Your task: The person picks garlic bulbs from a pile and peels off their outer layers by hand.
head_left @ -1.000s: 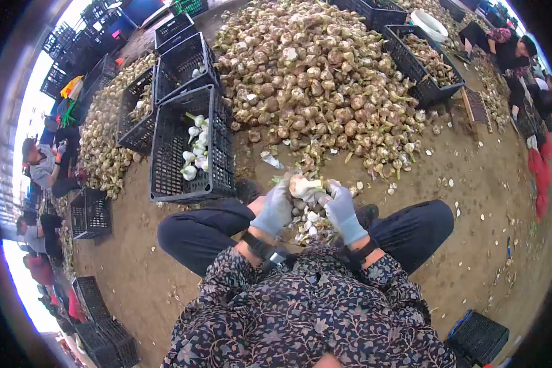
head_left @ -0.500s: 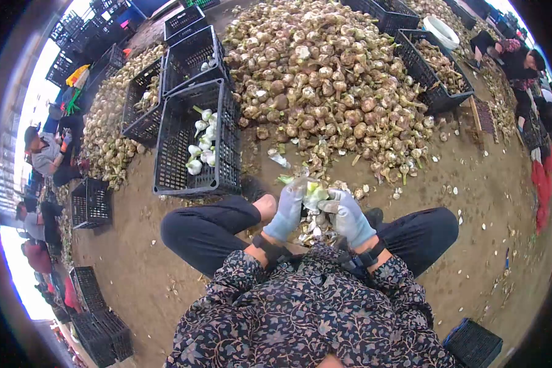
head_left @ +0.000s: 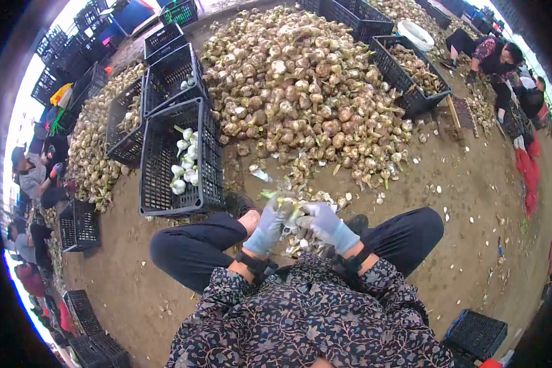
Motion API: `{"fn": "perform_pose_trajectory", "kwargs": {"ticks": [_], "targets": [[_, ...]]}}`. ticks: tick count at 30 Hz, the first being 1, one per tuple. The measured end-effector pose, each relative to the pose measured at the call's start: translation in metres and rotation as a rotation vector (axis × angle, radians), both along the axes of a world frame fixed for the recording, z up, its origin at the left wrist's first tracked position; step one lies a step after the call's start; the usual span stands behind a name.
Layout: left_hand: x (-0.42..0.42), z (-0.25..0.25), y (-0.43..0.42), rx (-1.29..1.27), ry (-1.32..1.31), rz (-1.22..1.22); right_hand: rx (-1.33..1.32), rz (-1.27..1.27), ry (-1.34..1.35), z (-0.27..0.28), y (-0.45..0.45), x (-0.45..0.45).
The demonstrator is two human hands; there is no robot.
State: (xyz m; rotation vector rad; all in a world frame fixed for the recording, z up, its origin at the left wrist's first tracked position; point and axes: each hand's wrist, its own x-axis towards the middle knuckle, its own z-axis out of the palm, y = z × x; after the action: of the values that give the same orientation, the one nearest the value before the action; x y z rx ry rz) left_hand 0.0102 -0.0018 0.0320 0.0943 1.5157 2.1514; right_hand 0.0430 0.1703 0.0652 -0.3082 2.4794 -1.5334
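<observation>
Between my legs, my gloved left hand (head_left: 272,224) is closed around a garlic bulb (head_left: 293,211), whose green-white stem part shows between the hands. My right hand (head_left: 325,224), also in a pale glove, presses its fingers against the same bulb from the right. Much of the bulb is hidden by the fingers. White peeled skins (head_left: 297,244) lie on the ground below the hands. A black crate (head_left: 201,205) at the left front holds several clean white bulbs (head_left: 186,161). Ahead rises a large heap of unpeeled garlic (head_left: 306,92).
More black crates (head_left: 173,67) stand behind the near one. Another crate (head_left: 411,101), with stems or garlic inside, is right of the heap. A white tub (head_left: 416,35) sits beyond it. Co-workers (head_left: 500,58) (head_left: 32,175) sit at both sides. A crate (head_left: 475,334) stands at the lower right.
The bulb between my hands has turned, so its white, rooty side no longer faces up and greenish stem shows. My hands have shifted slightly left in view. The whole view has swung with the head.
</observation>
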Motion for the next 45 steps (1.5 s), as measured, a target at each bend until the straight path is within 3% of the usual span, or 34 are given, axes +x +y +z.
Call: {"fn": "perform_pose_trajectory", "kwargs": {"ticks": [1, 2, 3, 6, 7, 10, 12, 13, 15, 16, 17, 19, 21, 23, 25, 27, 29, 30, 31, 33, 35, 36, 37, 38, 41, 43, 45], "targets": [[0.0, 0.003, -0.002, 0.165, -0.088, -0.048, -0.45, -0.071, -0.325, 0.0, 0.004, 0.001], [0.003, 0.005, -0.003, 0.149, -0.025, -0.022, -0.9, -0.139, -0.657, -0.001, 0.004, 0.003], [0.006, 0.006, -0.002, 0.146, -0.031, -0.014, -0.9, -0.134, -0.667, -0.002, 0.003, 0.006], [-0.002, 0.007, -0.005, 0.478, -0.283, -0.114, -1.339, -0.098, -0.654, 0.004, -0.003, 0.008], [-0.005, 0.001, -0.009, 0.587, -0.324, -0.172, -1.346, -0.114, -0.657, 0.005, -0.005, 0.008], [-0.01, -0.003, -0.012, 0.518, -0.362, -0.142, -1.371, -0.103, -0.649, 0.012, -0.006, 0.006], [-0.011, 0.01, -0.005, 0.296, -0.151, -0.079, -0.456, -0.163, -0.331, 0.013, -0.004, 0.002], [-0.01, 0.006, -0.007, 0.299, -0.152, -0.077, -0.453, -0.162, -0.332, 0.015, -0.005, 0.002], [-0.008, -0.001, -0.014, 0.398, -0.2, -0.171, -0.607, -0.128, -0.563, 0.02, -0.011, 0.002], [-0.006, 0.011, -0.013, 0.465, -0.269, -0.171, -0.883, -0.164, -0.593, 0.021, -0.012, 0.002], [-0.006, 0.016, -0.012, 0.466, -0.269, -0.17, -0.882, -0.164, -0.594, 0.023, -0.014, 0.002], [-0.007, 0.022, -0.011, 0.54, -0.312, -0.072, -1.298, -0.144, -0.616, 0.031, -0.019, 0.002], [-0.008, 0.023, -0.011, 0.52, -0.325, -0.015, -1.313, -0.15, -0.62, 0.03, -0.017, 0.0], [-0.009, 0.014, -0.018, 0.526, -0.231, -0.072, -1.747, -0.293, -0.763, 0.032, -0.012, -0.005], [-0.009, 0.01, -0.023, 0.546, -0.202, -0.099, -1.535, -0.632, -0.454, 0.04, 0.004, -0.013], [-0.006, 0.021, -0.026, 0.501, -0.202, -0.116, -1.155, -0.447, -0.286, 0.04, 0.023, -0.021], [-0.01, 0.03, -0.026, 0.43, -0.136, -0.149, -0.212, -0.37, -0.215, 0.02, 0.039, -0.026], [-0.013, 0.019, -0.021, 0.416, -0.11, -0.064, 0.102, -0.15, 0.107, 0.001, 0.053, -0.026], [-0.016, 0.012, -0.019, 0.404, -0.082, 0.029, 0.109, -0.138, 0.111, 0.017, 0.049, -0.022], [-0.021, 0.004, -0.029, 0.552, -0.184, 0.075, -0.488, -0.275, -0.363, 0.066, 0.032, -0.003], [-0.029, -0.012, -0.036, 0.785, -0.215, 0.182, -0.468, -0.171, -0.438, 0.064, 0.036, 0.002], [-0.027, -0.019, -0.038, 0.788, -0.416, 0.307, -0.233, 0.038, -0.304, 0.059, 0.035, -0.001], [-0.027, -0.02, -0.041, 0.783, -0.415, 0.31, 0.003, 0.239, -0.163, 0.051, 0.037, -0.003], [-0.028, -0.021, -0.043, 0.78, -0.455, 0.321, 0.604, 0.347, -0.08, 0.032, 0.039, -0.006], [-0.034, -0.032, -0.037, 0.819, -0.502, 0.34, 0.593, 0.137, 0.024, 0.025, 0.021, -0.006], [-0.031, -0.035, -0.031, 0.705, -0.379, 0.349, 0.555, 0.08, 0.043, 0.026, -0.006, -0.015], [-0.029, -0.035, -0.028, 0.678, -0.357, 0.338, 0.299, -0.045, 0.277, 0.029, -0.037, -0.028]]}}
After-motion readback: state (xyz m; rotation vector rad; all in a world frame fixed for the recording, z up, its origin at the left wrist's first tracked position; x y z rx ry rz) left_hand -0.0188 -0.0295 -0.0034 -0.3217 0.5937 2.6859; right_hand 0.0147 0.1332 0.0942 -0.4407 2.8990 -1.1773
